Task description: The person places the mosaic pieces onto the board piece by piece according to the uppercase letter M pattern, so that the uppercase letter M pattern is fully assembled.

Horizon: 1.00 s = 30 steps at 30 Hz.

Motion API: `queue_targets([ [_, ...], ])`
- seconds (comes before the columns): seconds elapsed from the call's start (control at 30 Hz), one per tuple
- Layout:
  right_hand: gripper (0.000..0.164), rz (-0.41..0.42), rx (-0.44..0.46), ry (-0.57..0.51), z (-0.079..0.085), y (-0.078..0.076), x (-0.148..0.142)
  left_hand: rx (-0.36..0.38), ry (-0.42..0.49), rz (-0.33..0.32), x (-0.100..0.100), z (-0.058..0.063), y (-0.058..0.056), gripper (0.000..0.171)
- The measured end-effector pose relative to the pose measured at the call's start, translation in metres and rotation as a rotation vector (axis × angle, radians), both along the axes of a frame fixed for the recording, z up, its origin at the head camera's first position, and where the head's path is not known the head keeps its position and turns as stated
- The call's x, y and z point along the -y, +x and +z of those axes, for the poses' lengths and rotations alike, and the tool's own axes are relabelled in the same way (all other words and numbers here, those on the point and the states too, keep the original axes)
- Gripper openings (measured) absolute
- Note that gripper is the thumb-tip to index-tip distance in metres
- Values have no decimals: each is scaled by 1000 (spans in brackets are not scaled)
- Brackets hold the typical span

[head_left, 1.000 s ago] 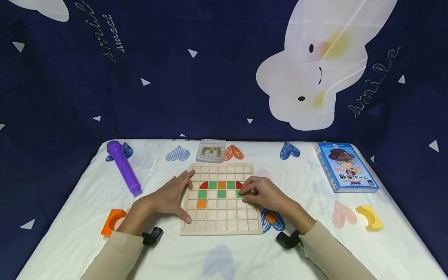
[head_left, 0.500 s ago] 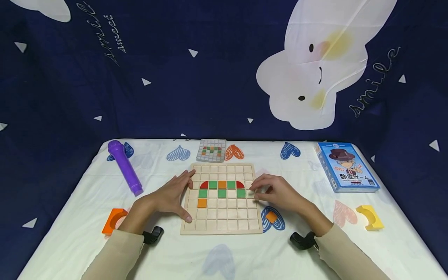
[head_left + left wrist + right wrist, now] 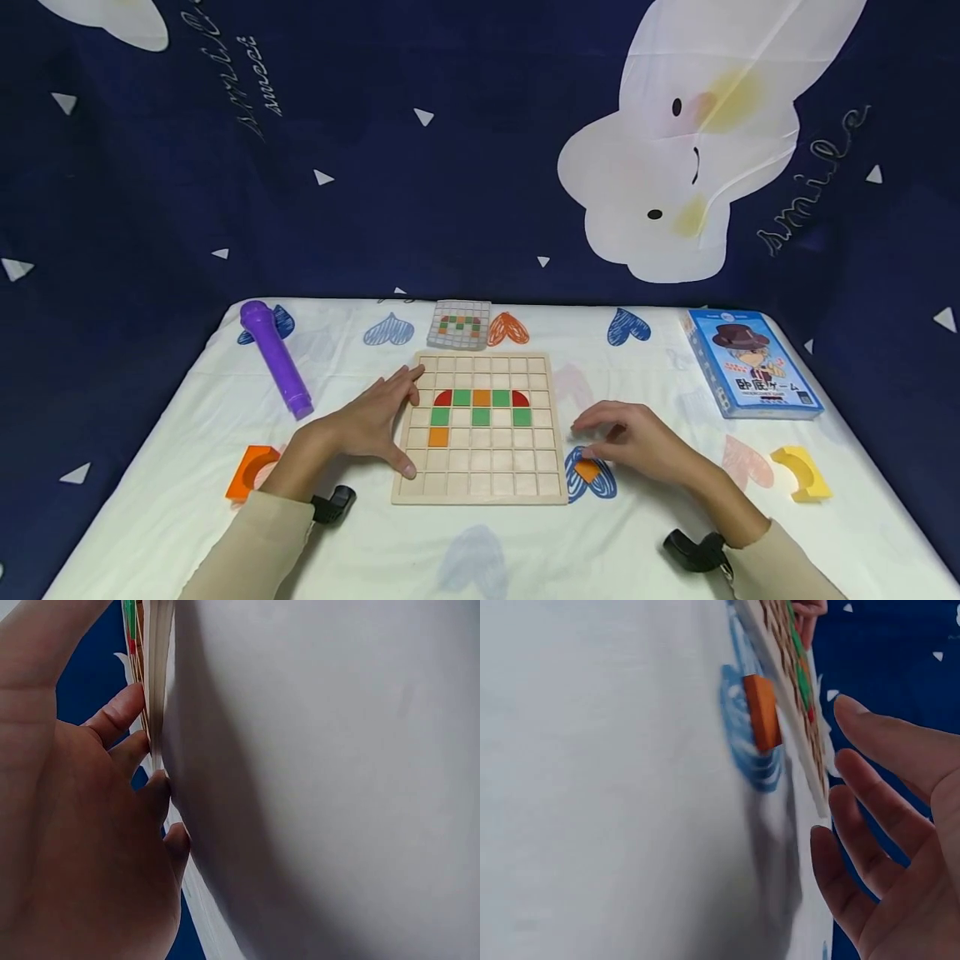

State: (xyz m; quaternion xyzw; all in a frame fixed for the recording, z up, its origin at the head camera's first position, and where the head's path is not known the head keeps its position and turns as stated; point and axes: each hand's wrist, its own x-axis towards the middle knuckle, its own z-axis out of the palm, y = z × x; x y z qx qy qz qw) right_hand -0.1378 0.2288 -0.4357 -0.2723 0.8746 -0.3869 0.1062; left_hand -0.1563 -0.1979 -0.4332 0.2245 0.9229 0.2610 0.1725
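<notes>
A wooden grid board [image 3: 480, 500] lies in the middle of the table in the head view. Several red, green and orange tiles sit in its cells, among them a green tile [image 3: 521, 417] at the right and an orange tile [image 3: 438, 437] at the lower left. My left hand [image 3: 371, 419] rests against the board's left edge, fingers and thumb spread. Right of the board, my right hand [image 3: 641, 437] hovers with loosely bent fingers and nothing between them. Just beside its fingertips, a loose orange tile [image 3: 587, 470] lies on the cloth; the right wrist view shows this orange block [image 3: 763, 712] apart from the hand.
Behind the board lies a small pattern card [image 3: 459, 325]. A purple microphone-shaped object [image 3: 277, 362] and an orange arch block [image 3: 249, 472] are at the left. A blue game box [image 3: 753, 367] and a yellow arch block [image 3: 801, 473] are at the right.
My right hand let go of the green tile in the board's right part and moved right and nearer, to beside the loose orange tile. The left hand stays at the board.
</notes>
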Motion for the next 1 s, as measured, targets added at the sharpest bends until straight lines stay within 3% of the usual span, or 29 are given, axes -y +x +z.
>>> queue_targets([
  [0.27,30,18,5,-10,-7,13,-14,2,0,-2,-3,1,0,92],
  [1.0,36,45,70,52,-12,17,-10,2,10,1,0,-2,0,92],
])
